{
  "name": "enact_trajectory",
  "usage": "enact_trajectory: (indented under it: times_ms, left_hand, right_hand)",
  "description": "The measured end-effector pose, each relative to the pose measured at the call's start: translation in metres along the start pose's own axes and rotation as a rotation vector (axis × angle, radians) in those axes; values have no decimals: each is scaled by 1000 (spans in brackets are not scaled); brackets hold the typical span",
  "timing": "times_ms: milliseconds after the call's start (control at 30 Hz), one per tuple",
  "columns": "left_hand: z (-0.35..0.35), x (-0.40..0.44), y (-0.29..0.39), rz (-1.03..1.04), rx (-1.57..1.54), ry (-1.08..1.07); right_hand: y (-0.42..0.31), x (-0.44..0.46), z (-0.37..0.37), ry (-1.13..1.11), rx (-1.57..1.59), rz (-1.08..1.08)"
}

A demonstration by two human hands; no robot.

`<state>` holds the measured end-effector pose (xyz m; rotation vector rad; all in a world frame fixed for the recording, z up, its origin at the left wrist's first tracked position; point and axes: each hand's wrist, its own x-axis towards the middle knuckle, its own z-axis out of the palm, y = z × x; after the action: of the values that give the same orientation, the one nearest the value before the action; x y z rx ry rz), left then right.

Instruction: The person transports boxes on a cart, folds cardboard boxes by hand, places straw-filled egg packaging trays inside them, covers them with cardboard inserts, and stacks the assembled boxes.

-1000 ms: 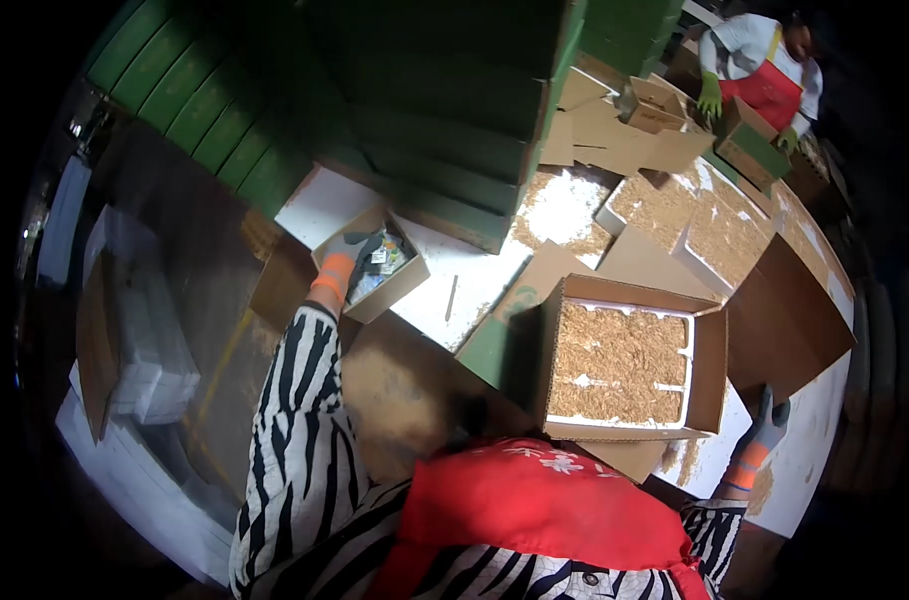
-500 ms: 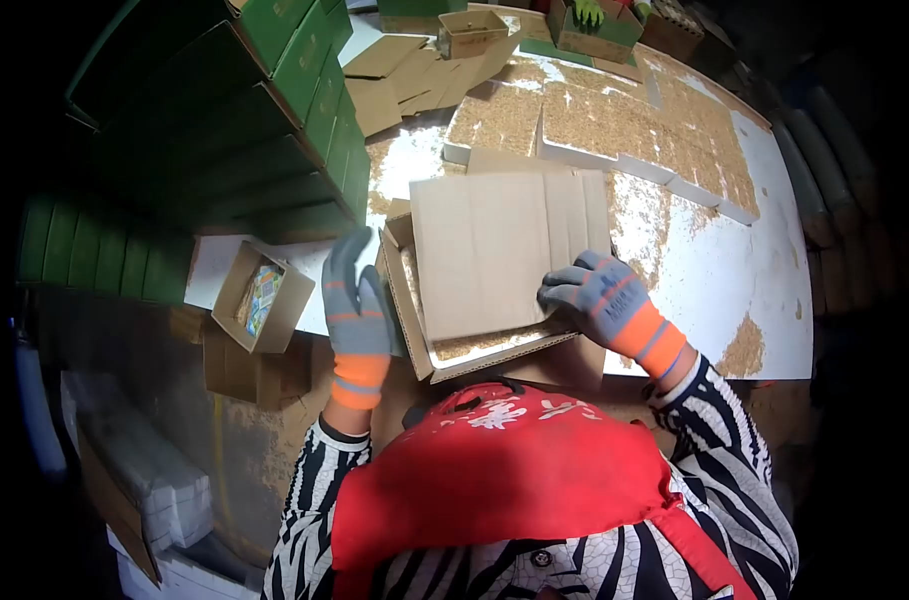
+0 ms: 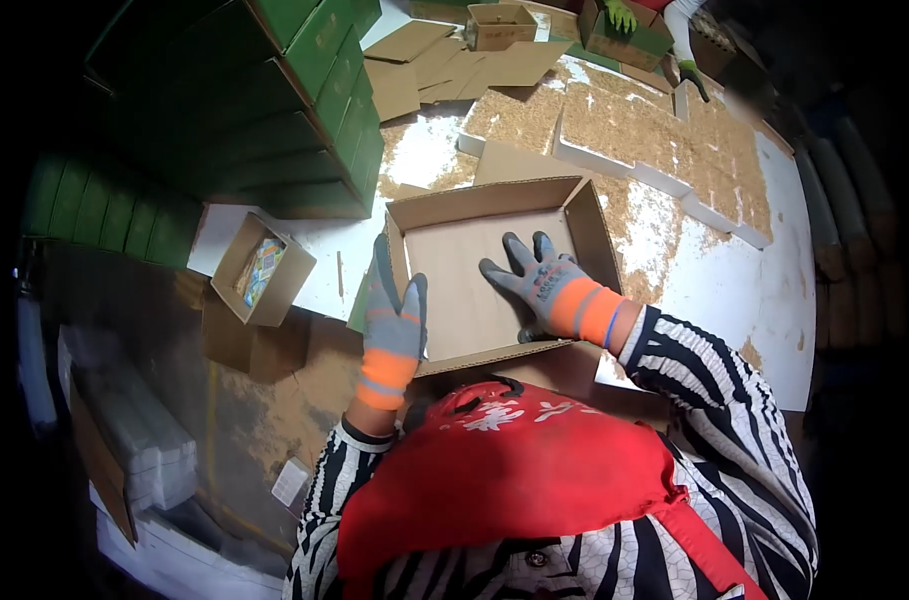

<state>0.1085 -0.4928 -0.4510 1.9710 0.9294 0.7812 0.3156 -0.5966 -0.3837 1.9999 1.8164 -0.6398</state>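
In the middle stands an open cardboard box [image 3: 589, 225], with a flat cardboard sheet [image 3: 454, 262] lying inside it. My right hand [image 3: 546, 285], in a grey and orange glove, presses down on the sheet with its fingers spread. At the box's left wall is my left hand [image 3: 394, 318], its thumb inside the rim and its fingers along the outside, gripping the wall. What lies under the sheet is hidden.
Green boxes [image 3: 319, 90] are stacked at the left. A small carton [image 3: 292, 285] holds colourful packets. White-sided blocks with crumbly brown tops [image 3: 644, 130] cover the table's far side. Flattened cardboard [image 3: 454, 70] lies behind. Another person's green-gloved hand [image 3: 691, 80] reaches in.
The sheet has dropped from lying tilted across the rim to flat inside the box. My right hand has let go of its edge and spread on it. My left hand has moved onto the wall.
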Motion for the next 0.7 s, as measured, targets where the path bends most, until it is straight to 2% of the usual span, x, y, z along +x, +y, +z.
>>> enact_trajectory:
  times_ms: [100, 167, 200, 233, 267, 333, 367, 400, 467, 533, 567, 600, 667, 700]
  left_hand:
    - [0, 3, -3, 65, -34, -20]
    - [-10, 13, 4, 16, -246, -70]
    - [-17, 20, 17, -89, -584, -148]
    - [-27, 23, 25, -243, -1030, -216]
    - [-36, 23, 15, -491, -1605, -216]
    - [-13, 9, -37, -398, -1120, -258]
    - [5, 1, -58, -529, -756, -310]
    - [40, -9, -86, -264, 108, -170]
    - [47, -1, -69, -237, -100, -125]
    - [42, -5, -49, -470, -460, -170]
    - [37, -2, -42, -568, -641, -178]
    - [30, -1, -38, -469, -369, -286]
    - [23, -1, -8, -477, -414, -312]
    - [22, -1, 1, -466, -421, -282]
  right_hand:
    - [8, -9, -2, 65, 45, -69]
    - [30, -24, -3, 301, 314, -180]
    - [45, -34, -2, 411, 445, -250]
    - [58, -49, -8, 561, 665, -221]
    - [73, -66, -11, 706, 893, -188]
    - [117, -75, 14, 832, 1448, -114]
    - [116, -72, 19, 845, 1689, -118]
    - [115, -52, 39, 755, 1916, -39]
    - [115, 28, 137, 463, 1392, 145]
    - [83, 32, 131, 563, 1414, 215]
    - [80, 32, 130, 634, 1480, 138]
    - [74, 23, 129, 609, 1577, 102]
    - [78, 10, 112, 604, 1747, -12]
    - [83, 6, 113, 576, 1732, 20]
